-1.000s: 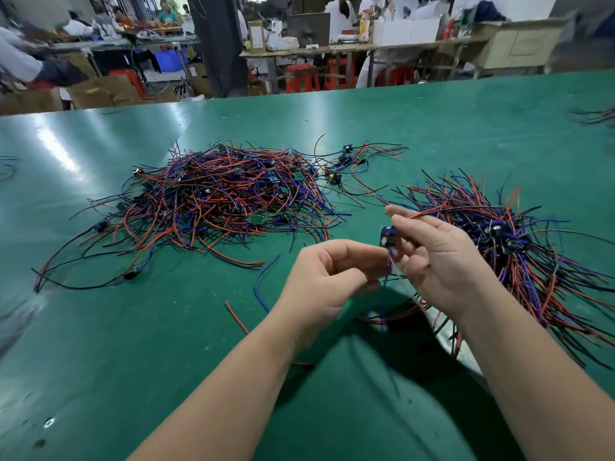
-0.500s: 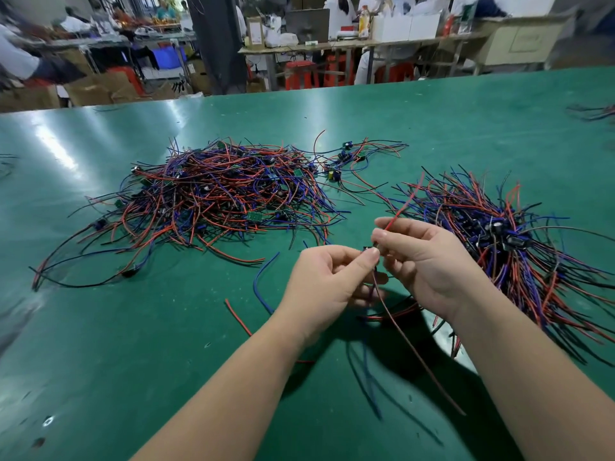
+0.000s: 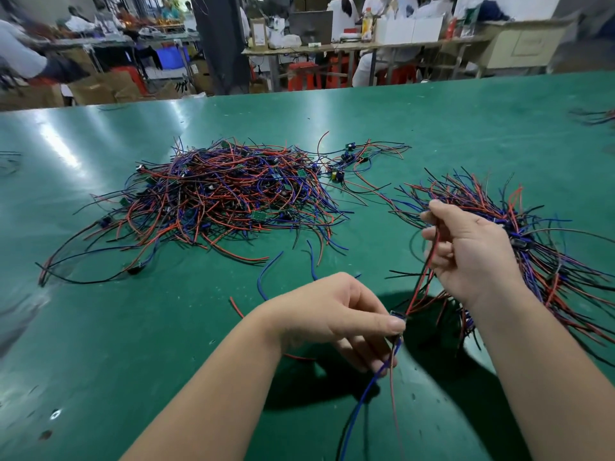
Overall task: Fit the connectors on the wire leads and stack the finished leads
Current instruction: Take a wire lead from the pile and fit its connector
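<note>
My left hand (image 3: 336, 314) pinches a small connector piece (image 3: 397, 316) between thumb and fingertips, low over the green table (image 3: 133, 327). Blue and red leads (image 3: 366, 394) hang down from it toward me. My right hand (image 3: 472, 251) is raised further right, its fingers curled round red and black leads (image 3: 422, 284) that run down to the connector. A big tangled pile of red, blue and black leads (image 3: 216, 201) lies at centre left. A second pile of leads (image 3: 532, 241) fans out behind and right of my right hand.
A few loose blue and red wires (image 3: 266, 277) lie between the big pile and my left hand. Small boards with leads (image 3: 346, 161) sit beyond the big pile. Work benches, stools and seated people fill the background past the table's far edge.
My hands have drawn apart: the left dropped toward me with the connector, the right rose to the right, sliding along the red and black leads.
</note>
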Demonstrator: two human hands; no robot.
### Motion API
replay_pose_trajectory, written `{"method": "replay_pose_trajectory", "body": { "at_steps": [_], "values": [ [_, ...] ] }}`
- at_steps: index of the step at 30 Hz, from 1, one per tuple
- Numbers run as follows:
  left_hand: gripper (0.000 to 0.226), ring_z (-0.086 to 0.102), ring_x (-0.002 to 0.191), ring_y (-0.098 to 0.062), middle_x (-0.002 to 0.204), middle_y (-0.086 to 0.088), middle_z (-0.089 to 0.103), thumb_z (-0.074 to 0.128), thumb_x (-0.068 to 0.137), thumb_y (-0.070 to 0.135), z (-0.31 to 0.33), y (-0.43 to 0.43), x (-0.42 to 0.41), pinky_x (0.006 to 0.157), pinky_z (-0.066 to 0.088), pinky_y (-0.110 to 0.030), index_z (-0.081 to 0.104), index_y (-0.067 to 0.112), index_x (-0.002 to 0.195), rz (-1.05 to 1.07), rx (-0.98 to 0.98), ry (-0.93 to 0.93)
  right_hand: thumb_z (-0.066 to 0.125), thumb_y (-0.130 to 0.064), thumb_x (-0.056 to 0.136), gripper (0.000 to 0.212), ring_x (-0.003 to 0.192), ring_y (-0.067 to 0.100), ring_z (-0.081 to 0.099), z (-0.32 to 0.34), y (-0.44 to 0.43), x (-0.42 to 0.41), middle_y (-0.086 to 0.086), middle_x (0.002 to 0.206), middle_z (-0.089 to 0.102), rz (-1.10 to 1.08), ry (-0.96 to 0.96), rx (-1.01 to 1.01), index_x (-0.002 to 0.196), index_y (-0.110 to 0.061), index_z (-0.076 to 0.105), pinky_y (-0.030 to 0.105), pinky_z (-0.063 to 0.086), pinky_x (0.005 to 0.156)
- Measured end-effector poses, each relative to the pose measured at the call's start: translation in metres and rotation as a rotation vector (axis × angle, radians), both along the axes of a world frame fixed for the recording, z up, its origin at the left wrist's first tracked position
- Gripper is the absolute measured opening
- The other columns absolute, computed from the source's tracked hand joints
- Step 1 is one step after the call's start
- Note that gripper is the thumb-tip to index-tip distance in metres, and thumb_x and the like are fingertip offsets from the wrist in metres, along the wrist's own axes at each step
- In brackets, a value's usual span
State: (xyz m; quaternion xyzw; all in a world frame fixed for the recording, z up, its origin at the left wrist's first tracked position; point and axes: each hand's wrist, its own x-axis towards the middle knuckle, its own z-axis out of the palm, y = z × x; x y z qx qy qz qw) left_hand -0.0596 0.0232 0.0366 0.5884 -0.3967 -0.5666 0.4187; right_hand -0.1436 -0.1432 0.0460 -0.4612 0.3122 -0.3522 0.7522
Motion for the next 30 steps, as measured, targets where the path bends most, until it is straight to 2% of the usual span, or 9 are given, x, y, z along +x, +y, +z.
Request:
{"method": "replay_pose_trajectory", "body": {
  "at_steps": [5, 8, 12, 15, 19, 24, 26, 28, 30],
  "values": [
    [0.023, 0.069, 0.062, -0.014, 0.072, -0.004, 0.072, 0.060, 0.092, 0.023, 0.006, 0.007, 0.010, 0.055, 0.054, -0.020, 0.070, 0.020, 0.073, -0.080, 0.021, 0.014, 0.061, -0.020, 0.090, 0.023, 0.027, 0.006, 0.033, 0.001, 0.004, 0.000, 0.004, 0.041, 0.053, -0.039, 0.042, -0.023, 0.071, -0.006, 0.058, 0.009, 0.022, 0.033],
    [0.022, 0.070, 0.063, -0.015, 0.072, -0.004, 0.072, 0.060, 0.092, 0.022, 0.005, 0.012, 0.018, 0.055, 0.054, -0.020, 0.069, 0.019, 0.073, -0.063, 0.026, 0.005, 0.053, -0.023, 0.095, 0.019, 0.031, 0.007, 0.041, 0.002, 0.004, 0.001, 0.007, 0.047, 0.056, -0.008, 0.041, 0.067, 0.084, -0.010, 0.061, 0.012, 0.027, 0.033],
    [0.022, 0.069, 0.061, -0.014, 0.071, -0.005, 0.070, 0.059, 0.093, 0.024, 0.000, 0.009, 0.024, 0.053, 0.053, -0.021, 0.067, 0.013, 0.075, 0.137, -0.035, -0.014, 0.042, -0.025, 0.101, 0.023, 0.061, 0.021, 0.071, 0.000, 0.001, 0.003, 0.013, 0.102, 0.061, -0.008, -0.067, 0.140, 0.122, -0.015, 0.041, 0.020, 0.047, 0.046],
    [0.025, 0.068, 0.059, -0.012, 0.068, -0.004, 0.071, 0.058, 0.094, 0.026, -0.005, 0.000, 0.027, 0.052, 0.054, -0.020, 0.066, 0.011, 0.076, 0.339, -0.099, -0.040, 0.054, -0.018, 0.095, 0.032, 0.068, 0.019, 0.066, -0.003, 0.008, 0.001, 0.008, 0.115, 0.054, 0.119, 0.075, -0.191, 0.125, -0.021, 0.043, 0.025, 0.048, 0.058],
    [0.025, 0.068, 0.057, -0.013, 0.065, -0.005, 0.069, 0.063, 0.086, 0.031, -0.008, -0.003, 0.029, 0.052, 0.054, -0.022, 0.068, 0.008, 0.078, 0.399, -0.166, -0.083, 0.082, -0.011, 0.071, 0.039, 0.079, 0.017, 0.063, -0.009, 0.031, 0.000, 0.007, 0.098, 0.067, 0.594, 0.241, -0.823, 0.104, -0.027, 0.068, 0.033, 0.053, 0.073],
    [0.026, 0.069, 0.060, -0.015, 0.068, -0.004, 0.071, 0.057, 0.093, 0.029, -0.012, -0.006, 0.030, 0.055, 0.055, -0.025, 0.068, 0.010, 0.078, 0.438, -0.174, -0.180, 0.075, 0.006, 0.071, 0.029, 0.081, 0.007, 0.062, -0.016, 0.035, 0.005, -0.003, 0.089, 0.068, 0.307, 0.280, -1.256, 0.092, -0.014, 0.073, 0.024, 0.051, 0.078],
    [0.026, 0.068, 0.066, -0.012, 0.072, 0.001, 0.071, 0.057, 0.094, 0.030, -0.014, -0.006, 0.039, 0.063, 0.056, -0.028, 0.069, 0.011, 0.082, 0.589, -0.214, -0.443, 0.075, 0.001, 0.076, 0.026, 0.082, 0.008, 0.062, -0.014, 0.029, 0.003, -0.002, 0.093, 0.067, 0.077, 0.227, -1.309, 0.100, -0.008, 0.072, 0.022, 0.051, 0.081],
    [0.018, 0.062, 0.073, -0.007, 0.078, 0.006, 0.069, 0.059, 0.093, 0.028, -0.016, -0.001, 0.055, 0.071, 0.046, -0.021, 0.069, 0.014, 0.087, 0.788, -0.277, -0.899, 0.072, 0.000, 0.079, 0.025, 0.085, 0.013, 0.062, -0.009, 0.021, -0.002, 0.000, 0.097, 0.066, -0.148, 0.208, -1.372, 0.104, -0.004, 0.071, 0.022, 0.050, 0.083],
    [0.019, 0.058, 0.096, -0.011, 0.102, 0.002, 0.066, 0.058, 0.092, 0.023, -0.020, 0.007, 0.071, 0.086, 0.038, -0.019, 0.065, 0.014, 0.107, 0.899, -0.281, -1.150, 0.069, 0.001, 0.079, 0.024, 0.087, 0.019, 0.063, -0.007, 0.013, -0.007, 0.002, 0.096, 0.067, -0.292, 0.311, -1.391, 0.103, -0.004, 0.071, 0.026, 0.048, 0.085]
  ]
}}
